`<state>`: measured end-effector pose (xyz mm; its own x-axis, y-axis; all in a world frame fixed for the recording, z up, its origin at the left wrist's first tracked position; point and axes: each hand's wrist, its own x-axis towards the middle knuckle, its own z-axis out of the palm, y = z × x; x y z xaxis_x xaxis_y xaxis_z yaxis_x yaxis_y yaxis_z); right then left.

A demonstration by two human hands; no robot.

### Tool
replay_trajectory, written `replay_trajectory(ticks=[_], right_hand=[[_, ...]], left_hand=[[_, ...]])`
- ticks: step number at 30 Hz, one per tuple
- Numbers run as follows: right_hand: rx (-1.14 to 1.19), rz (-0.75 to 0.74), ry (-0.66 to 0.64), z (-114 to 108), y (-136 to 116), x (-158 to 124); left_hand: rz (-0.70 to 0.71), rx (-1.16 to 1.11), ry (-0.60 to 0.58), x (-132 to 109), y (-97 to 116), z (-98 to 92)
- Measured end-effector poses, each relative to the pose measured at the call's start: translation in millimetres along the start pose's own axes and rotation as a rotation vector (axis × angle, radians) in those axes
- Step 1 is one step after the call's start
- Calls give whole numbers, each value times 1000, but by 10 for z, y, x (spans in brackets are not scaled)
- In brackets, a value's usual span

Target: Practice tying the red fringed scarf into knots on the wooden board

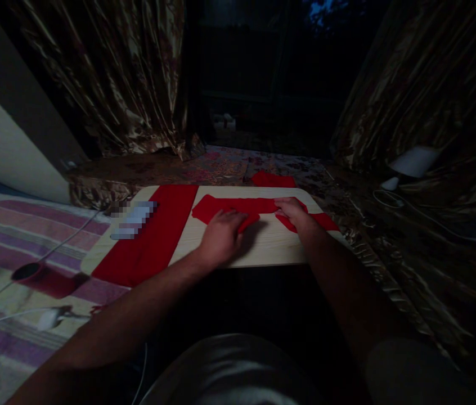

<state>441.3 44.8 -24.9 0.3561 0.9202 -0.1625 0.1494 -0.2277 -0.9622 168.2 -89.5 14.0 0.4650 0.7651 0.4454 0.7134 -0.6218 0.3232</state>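
A light wooden board (pixel 263 247) lies in front of me in dim light. A red cloth piece (pixel 238 206) is spread across its far middle. My left hand (pixel 221 236) rests on the near edge of that cloth, fingers pressed down on a folded corner. At the cloth's right part my right hand (pixel 295 214) lies with fingers curled on the fabric. A long red cloth strip (pixel 153 236) covers the board's left side. Another red piece (pixel 272 180) lies beyond the board.
A blurred grey object (pixel 132 220) sits on the red strip at left. A red cup (pixel 37 275) lies on the striped bedding (pixel 5 236), with white cables (pixel 18 315) nearby. Shiny curtains (pixel 107 84) hang behind, and a white device (pixel 413 163) sits at right.
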Motion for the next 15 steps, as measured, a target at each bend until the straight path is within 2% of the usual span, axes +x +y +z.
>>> replay_trajectory(ticks=[2, 5, 9, 12, 15], right_hand=[[46, -2, -26, -4, 24, 14], [71, -6, -65, -29, 60, 32], [106, -15, -83, -97, 76, 50], [159, 2, -34, -134, 69, 77], [156, 10, 30, -123, 66, 116]], left_hand=[[69, 84, -170, -157, 150, 275], [37, 175, -258, -254, 209, 470], [49, 109, -235, -81, 92, 333], [-5, 139, -228, 147, -177, 204], [-61, 197, -348, 287, -507, 208]])
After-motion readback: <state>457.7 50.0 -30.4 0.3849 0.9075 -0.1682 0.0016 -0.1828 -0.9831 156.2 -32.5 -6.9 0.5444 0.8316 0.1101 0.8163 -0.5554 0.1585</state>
